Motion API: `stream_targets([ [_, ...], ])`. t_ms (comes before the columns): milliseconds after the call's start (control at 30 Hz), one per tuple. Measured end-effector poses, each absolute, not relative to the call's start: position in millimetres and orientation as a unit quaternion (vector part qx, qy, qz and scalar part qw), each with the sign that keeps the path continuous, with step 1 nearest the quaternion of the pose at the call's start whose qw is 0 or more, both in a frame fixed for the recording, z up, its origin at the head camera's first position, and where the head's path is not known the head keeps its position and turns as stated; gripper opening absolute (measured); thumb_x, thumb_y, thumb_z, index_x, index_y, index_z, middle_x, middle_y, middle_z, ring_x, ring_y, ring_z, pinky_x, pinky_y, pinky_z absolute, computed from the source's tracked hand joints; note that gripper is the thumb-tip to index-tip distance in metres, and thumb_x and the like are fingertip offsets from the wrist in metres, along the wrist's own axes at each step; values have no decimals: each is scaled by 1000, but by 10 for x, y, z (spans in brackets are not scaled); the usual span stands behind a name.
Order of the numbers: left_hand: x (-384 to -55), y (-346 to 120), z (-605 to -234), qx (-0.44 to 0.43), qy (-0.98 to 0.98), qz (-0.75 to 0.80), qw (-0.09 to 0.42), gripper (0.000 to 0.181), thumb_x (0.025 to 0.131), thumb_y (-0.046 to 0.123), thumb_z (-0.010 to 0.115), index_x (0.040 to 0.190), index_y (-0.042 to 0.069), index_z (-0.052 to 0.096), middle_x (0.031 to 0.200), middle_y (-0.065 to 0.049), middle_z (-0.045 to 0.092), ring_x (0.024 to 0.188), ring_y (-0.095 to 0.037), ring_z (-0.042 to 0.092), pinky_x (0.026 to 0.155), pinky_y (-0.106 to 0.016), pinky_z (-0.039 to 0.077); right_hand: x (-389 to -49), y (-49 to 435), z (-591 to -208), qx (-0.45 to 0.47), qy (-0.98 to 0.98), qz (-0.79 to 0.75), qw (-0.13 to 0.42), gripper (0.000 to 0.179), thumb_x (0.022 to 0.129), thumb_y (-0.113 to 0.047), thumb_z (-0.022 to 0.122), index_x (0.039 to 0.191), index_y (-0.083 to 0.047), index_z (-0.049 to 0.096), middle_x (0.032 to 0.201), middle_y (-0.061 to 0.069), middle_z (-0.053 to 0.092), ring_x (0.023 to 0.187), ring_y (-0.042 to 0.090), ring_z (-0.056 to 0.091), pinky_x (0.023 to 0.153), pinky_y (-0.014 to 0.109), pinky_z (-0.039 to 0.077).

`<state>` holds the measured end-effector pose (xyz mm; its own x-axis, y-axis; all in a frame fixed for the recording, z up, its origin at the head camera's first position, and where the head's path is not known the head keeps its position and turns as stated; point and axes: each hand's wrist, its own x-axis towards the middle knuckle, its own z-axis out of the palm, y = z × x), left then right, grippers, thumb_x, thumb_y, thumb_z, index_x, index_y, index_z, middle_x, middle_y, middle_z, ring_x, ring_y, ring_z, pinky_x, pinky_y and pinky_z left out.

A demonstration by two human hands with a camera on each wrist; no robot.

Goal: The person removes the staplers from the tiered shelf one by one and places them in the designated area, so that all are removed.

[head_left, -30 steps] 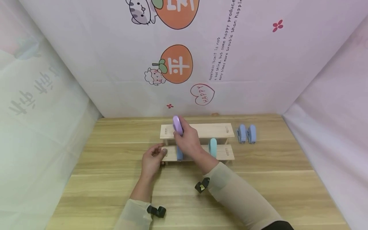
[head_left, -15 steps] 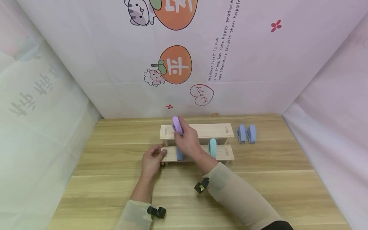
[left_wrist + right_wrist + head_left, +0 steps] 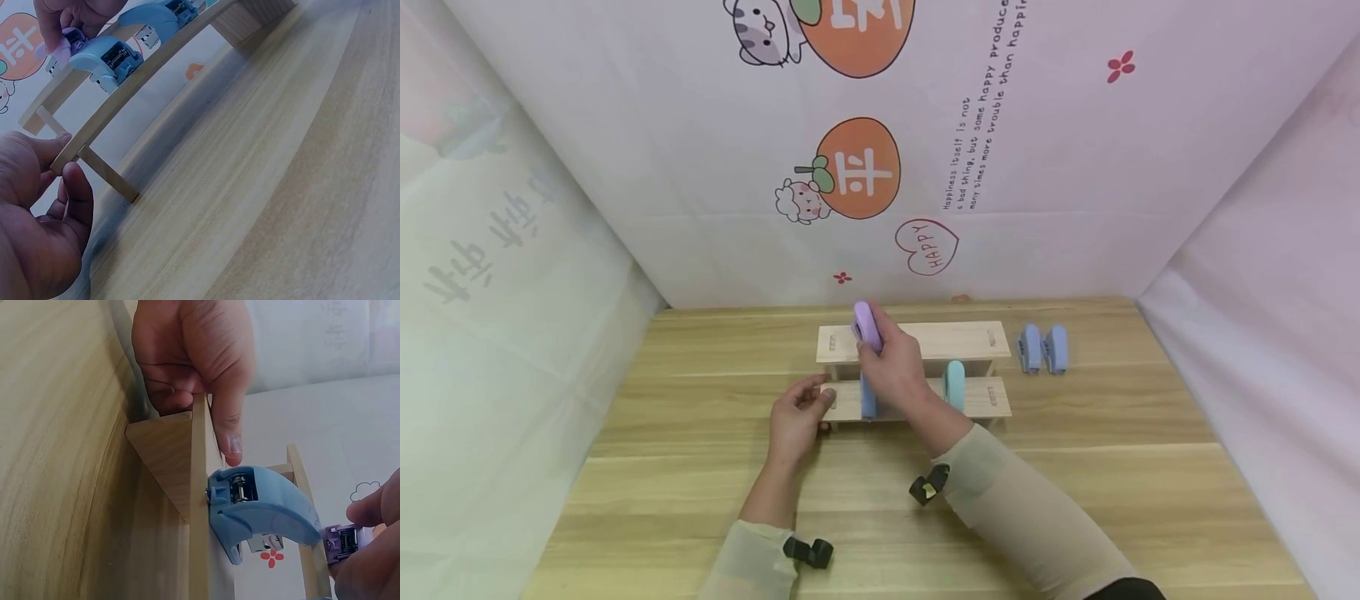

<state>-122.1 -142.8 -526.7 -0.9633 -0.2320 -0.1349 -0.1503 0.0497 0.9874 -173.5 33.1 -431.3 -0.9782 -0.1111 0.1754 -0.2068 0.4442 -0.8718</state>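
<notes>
Stapler [image 3: 866,325], purple, at the left end of the back shelf [image 3: 962,340], looks light, hard; right hand [image 3: 892,364] pinches its sides, good spot; left hand [image 3: 793,423] pinches front shelf [image 3: 981,398].

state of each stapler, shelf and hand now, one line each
purple stapler: held at far shelf, contact unclear
blue stapler: on near shelf, partly hidden
turquoise stapler: on near shelf
paired blue staplers: side by side, beside far shelf
near shelf: standing, held at left end
far shelf: standing
left hand: holding near shelf
right hand: gripping purple stapler
</notes>
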Motion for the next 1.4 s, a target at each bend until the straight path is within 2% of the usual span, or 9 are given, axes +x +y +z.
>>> stream_targets([
  [400,-1249,-1427,-5306,139,-726,-673,30,36,93,20,81,127,11,73,110,-9,60,90,-18,61,63,-33,64,-1713,443,-4221,72,-854,514,46,63,102,-12,62,160,-13,39,157,13,48,141,31,49,114,51,43],
  [733,-1230,-1425,-5292,121,-729,-673,43,29,93,19,80,121,14,76,106,-11,61,91,-22,62,61,-29,63,-1702,582,-4171,60,-851,518,59,63,100,-11,60,160,-13,40,156,13,50,139,32,51,114,51,44],
  [1000,-1214,-1429,-5269,125,-733,-667,46,29,93,20,80,121,15,76,106,-10,62,93,-22,62,61,-29,62,-1698,686,-4178,71,-849,518,74,64,99,-10,61,159,-7,39,156,16,49,139,33,50,114,50,44],
  [1400,-1232,-1431,-5284,130,-737,-662,42,30,92,21,81,122,15,76,107,-11,63,92,-23,62,61,-29,63,-1683,831,-4185,45,-848,521,81,65,99,-9,62,160,-11,40,155,16,49,138,34,51,112,50,46],
])
